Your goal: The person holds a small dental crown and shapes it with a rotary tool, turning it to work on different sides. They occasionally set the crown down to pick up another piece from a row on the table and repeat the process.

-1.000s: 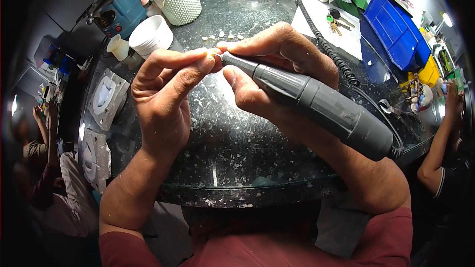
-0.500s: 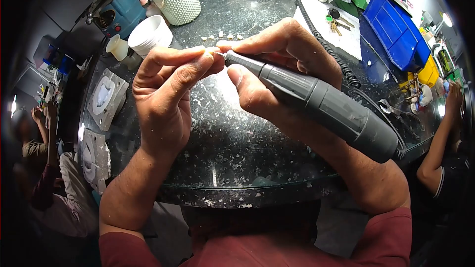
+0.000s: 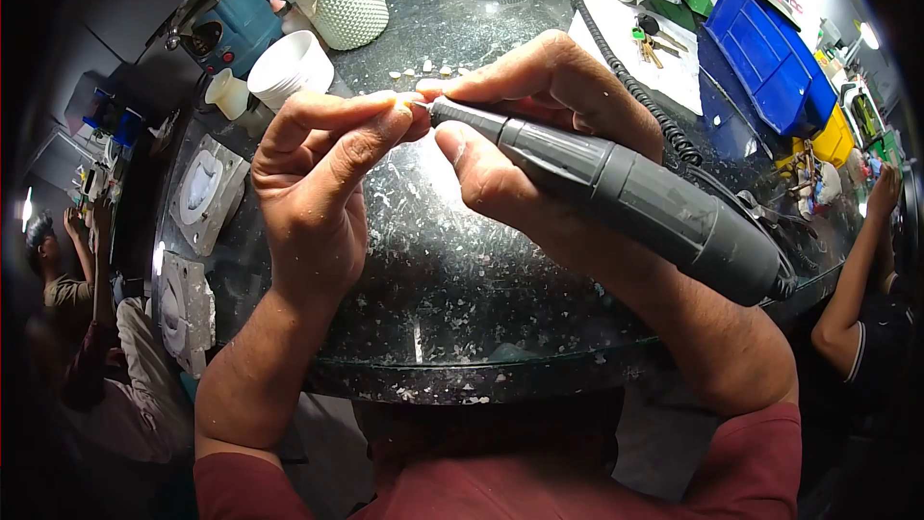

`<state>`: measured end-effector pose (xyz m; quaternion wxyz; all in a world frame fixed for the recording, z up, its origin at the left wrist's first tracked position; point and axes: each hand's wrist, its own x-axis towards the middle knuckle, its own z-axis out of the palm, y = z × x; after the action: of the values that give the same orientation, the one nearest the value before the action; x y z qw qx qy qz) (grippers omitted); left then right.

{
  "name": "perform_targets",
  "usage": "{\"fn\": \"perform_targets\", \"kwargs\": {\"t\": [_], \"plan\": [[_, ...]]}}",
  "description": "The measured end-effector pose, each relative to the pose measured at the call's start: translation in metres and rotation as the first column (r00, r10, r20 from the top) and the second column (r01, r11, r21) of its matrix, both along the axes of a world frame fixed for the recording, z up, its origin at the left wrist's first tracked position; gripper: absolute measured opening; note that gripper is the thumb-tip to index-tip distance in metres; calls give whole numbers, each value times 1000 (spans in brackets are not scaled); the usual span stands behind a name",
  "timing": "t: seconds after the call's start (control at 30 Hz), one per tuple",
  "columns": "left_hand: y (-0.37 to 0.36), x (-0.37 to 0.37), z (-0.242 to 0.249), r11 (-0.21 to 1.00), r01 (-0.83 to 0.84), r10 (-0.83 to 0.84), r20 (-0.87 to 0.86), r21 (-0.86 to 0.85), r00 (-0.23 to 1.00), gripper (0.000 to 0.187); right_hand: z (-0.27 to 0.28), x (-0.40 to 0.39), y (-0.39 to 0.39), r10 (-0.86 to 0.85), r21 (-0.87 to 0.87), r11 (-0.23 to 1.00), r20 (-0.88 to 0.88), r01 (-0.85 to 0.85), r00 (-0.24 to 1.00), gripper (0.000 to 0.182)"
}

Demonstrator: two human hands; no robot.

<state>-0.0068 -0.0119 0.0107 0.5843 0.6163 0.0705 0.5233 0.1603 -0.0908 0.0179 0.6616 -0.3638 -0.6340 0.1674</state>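
A thick dark grey handpiece (image 3: 626, 188) lies slantwise in my right hand (image 3: 525, 149), its thin metal tip pointing left. The fingers of my right hand are wrapped round its narrow front end. My left hand (image 3: 322, 169) is closed in a pinch at the tip, with a tiny pale piece (image 3: 408, 105) between thumb and forefinger, mostly hidden. The fingertips of both hands meet or nearly meet there. Just beyond them, several small tooth-like pieces (image 3: 427, 67) sit in a row on the dark speckled table (image 3: 433, 279).
Two plaster moulds (image 3: 207, 195) stand at the left. Behind are white cups (image 3: 292, 69), a basket of tools (image 3: 351, 5) and a blue machine (image 3: 234, 27). Keys (image 3: 647, 46) on white paper, a coiled cord (image 3: 674, 135) and a blue bin (image 3: 770, 58) are right. Other people sit at both sides.
The handpiece and both hands have shifted slightly left, and the rear of the handpiece sits a little higher. The pinch and the grip look the same.
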Motion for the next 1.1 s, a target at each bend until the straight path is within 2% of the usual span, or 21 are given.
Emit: {"fn": "perform_targets", "kwargs": {"t": [0.13, 0.2, 0.37, 0.43, 1.1], "plan": [[0, -1, 0, 996, -28, 29, -11, 82, 1000, 10, 2, 2, -2, 0, -26, 1000, 26, 1, 1000, 18], [-1, -1, 1, 996, -36, 37, -19, 85, 999, 10, 3, 3, -4, 57, -58, 997, -16, -58, 998, 18], [-2, -1, 1, 989, -53, 57, -23, 136, 998, 10, 4, 2, -2, 9, -20, 1000, 8, -8, 1000, 18], [-2, -2, 1, 968, -121, 140, -73, 220, 988, 10, 3, 2, -2, 16, -18, 1000, 12, -16, 1000, 17], [0, -2, 0, 981, -70, 76, -30, 181, 997, 11, 2, 2, -2, 68, -39, 997, -20, -69, 997, 18]]}}
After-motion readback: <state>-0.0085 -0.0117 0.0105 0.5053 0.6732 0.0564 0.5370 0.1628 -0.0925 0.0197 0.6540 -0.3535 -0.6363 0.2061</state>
